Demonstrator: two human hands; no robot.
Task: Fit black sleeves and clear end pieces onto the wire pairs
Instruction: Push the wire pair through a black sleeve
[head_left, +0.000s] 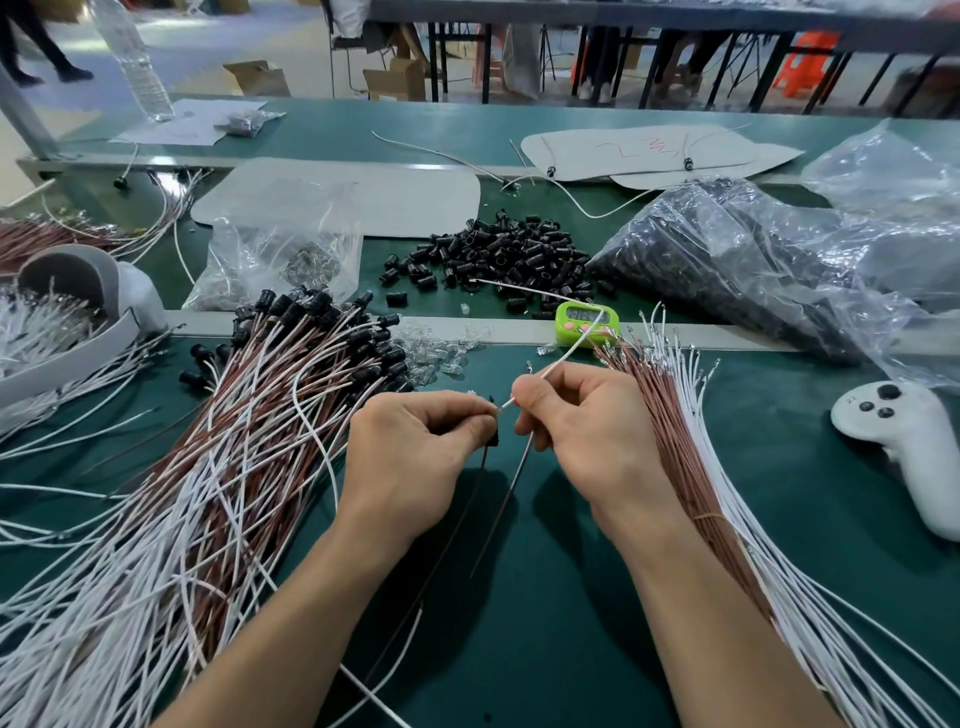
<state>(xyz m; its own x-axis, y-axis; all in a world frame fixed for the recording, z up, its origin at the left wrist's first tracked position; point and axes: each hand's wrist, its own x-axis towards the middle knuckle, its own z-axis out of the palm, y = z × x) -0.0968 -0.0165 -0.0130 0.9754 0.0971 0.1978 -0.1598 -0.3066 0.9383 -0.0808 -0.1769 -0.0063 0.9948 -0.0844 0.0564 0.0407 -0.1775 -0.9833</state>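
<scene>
Wire pair: white wire (566, 353) and brown wire (506, 499), held on the near side of the green timer (587, 322), between both hands.
Long axis: the white wire slants from the fingertips up and away, across the timer's face. The brown wire runs the other way, toward the person, over the mat (545, 623).
Left hand (415, 457): fingers curled, pinching a black sleeve (491, 441) at the fingertips.
Right hand (582, 421): pinches the white wire close to its end, the tip pointing at the left fingertips.
Hands: close together, fingertips almost meeting.
Open room: a bare strip of mat nearer than the timer, between the forearms.
Edges: finished bundle (234, 467) crowds the strip from the timer's left; loose wire pairs (701, 467) fan down from the timer's right.
Stock: black sleeve heap (498, 260) just beyond the timer; clear end pieces (436, 353) to its left.
Other: white controller (909, 447) well to the timer's right.
</scene>
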